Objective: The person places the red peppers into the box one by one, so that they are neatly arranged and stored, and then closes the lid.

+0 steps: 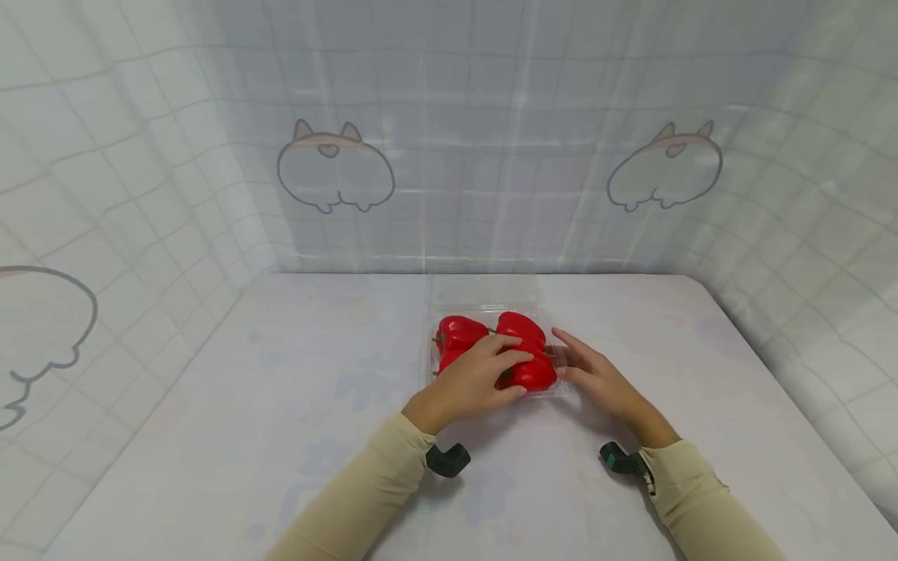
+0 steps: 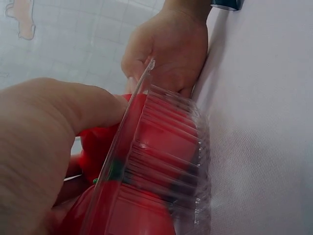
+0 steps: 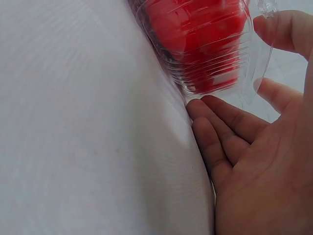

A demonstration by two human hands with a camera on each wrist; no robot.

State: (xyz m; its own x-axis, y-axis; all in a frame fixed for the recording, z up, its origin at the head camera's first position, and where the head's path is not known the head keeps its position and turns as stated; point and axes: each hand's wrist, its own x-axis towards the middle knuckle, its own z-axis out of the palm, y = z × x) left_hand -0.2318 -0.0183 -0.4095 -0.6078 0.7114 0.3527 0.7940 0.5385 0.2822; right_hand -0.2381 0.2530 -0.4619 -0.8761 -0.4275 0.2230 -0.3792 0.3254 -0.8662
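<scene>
Red bell peppers with green stems, among them a back-left one [image 1: 459, 333] and a back-right one [image 1: 521, 327], sit in a clear plastic clamshell box [image 2: 188, 200]. My left hand [image 1: 473, 383] reaches over the box from the left. Its thumb and fingers hold the front-right bell pepper [image 1: 536, 375] from above; the left wrist view shows the thumb against red skin. My right hand [image 1: 596, 378] is at the box's right side with fingers extended, fingertips at the clear rim and near the base. The left hand partly hides the front-left pepper.
The box's clear lid [image 1: 484, 290] lies folded back toward the rear wall. A pale patterned cloth [image 1: 281, 436] covers the table. White gridded curtains [image 1: 491, 156] with cartoon animal drawings hang at the back and both sides. Dark wrist devices [image 1: 449, 460] sit under the sleeves.
</scene>
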